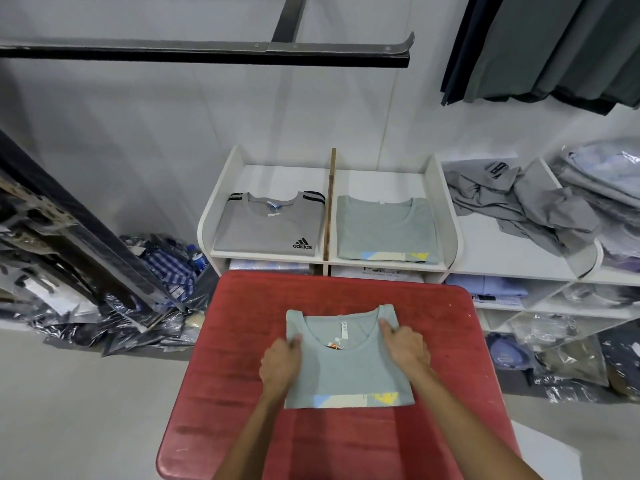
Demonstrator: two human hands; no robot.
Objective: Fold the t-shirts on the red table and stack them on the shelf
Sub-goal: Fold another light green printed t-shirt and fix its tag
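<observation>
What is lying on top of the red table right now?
One folded pale green t-shirt lies on the red table. The left hand and right hand grip its side edges. Whatever lies beneath the shirt is covered.

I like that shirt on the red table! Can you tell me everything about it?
The folded t-shirt is pale grey-green soft knit, lying flat on the red table, neckline away from the person. White labels and an orange tag sit inside the collar; a blue, cream and yellow print shows along its near edge. The left hand and right hand grip its sides.
</observation>
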